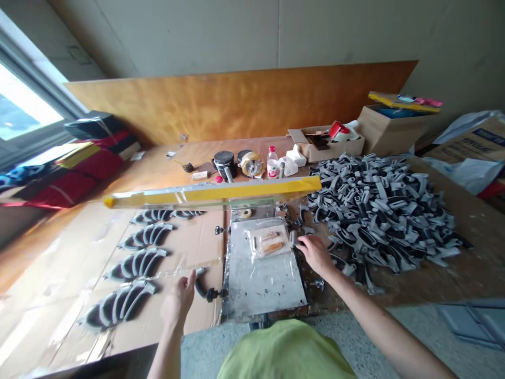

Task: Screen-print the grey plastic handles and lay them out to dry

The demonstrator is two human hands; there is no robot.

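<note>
Along the near edge of the worktop [467, 263], the left hand [178, 304] is open with its fingers spread, just beside a dark curved piece with a knob [205, 284] at the left side of a smeared metal plate [262, 279]. The right hand [314, 254] is curled at the plate's right edge, over a small grey moulded piece [292, 238]; whether it grips that piece, I cannot tell. A clear plastic bag [269, 243] of tan items lies on the plate. A long clear strip edged in yellow [213, 192] crosses above the plate's far end. To the right rises a heap of grey moulded pieces [381, 216], and to the left, ribbed arched parts [136, 265] lie in rows on cardboard [193, 247].
</note>
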